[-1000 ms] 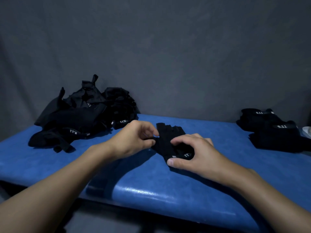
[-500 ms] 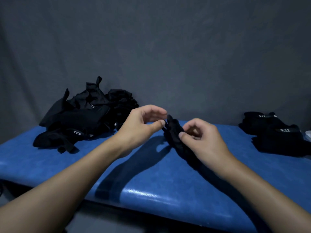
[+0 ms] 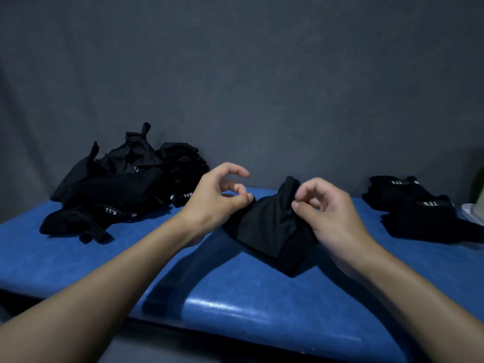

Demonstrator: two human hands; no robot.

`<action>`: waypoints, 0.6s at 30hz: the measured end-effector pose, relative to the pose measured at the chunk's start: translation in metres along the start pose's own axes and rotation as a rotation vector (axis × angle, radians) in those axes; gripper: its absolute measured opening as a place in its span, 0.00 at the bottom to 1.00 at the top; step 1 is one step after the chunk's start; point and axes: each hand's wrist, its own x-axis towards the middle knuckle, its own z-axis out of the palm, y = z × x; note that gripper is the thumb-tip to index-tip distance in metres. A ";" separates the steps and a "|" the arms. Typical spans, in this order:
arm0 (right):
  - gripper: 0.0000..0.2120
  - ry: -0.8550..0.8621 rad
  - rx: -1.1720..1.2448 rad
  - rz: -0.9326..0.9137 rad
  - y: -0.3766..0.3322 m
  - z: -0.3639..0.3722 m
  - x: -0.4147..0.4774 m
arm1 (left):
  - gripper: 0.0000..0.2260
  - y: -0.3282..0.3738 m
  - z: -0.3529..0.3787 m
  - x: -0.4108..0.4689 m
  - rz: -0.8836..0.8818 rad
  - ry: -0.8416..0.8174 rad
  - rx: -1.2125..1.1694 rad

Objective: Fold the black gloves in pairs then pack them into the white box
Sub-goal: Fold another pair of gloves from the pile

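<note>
We are holding black gloves over the blue bench.
Our left hand and right hand are both pinching them.

We pinch one edge of the black gloves with our left hand, our right hand pinches the other, over the blue table. Loose pile left, folded pairs right, beside the white box.
</note>
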 end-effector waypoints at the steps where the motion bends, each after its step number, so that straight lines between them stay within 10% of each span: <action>1: 0.12 0.003 -0.006 0.012 0.000 0.001 0.001 | 0.11 0.000 0.001 0.002 0.025 0.034 0.029; 7: 0.04 -0.163 -0.373 0.425 0.013 -0.010 0.001 | 0.05 -0.013 -0.001 0.007 0.128 0.037 0.592; 11: 0.10 -0.159 -0.889 0.104 0.016 -0.017 0.001 | 0.06 -0.014 0.001 -0.003 0.086 -0.147 0.878; 18: 0.27 -0.451 -0.662 0.026 0.033 -0.021 0.005 | 0.24 -0.009 0.008 -0.017 -0.035 -0.424 1.117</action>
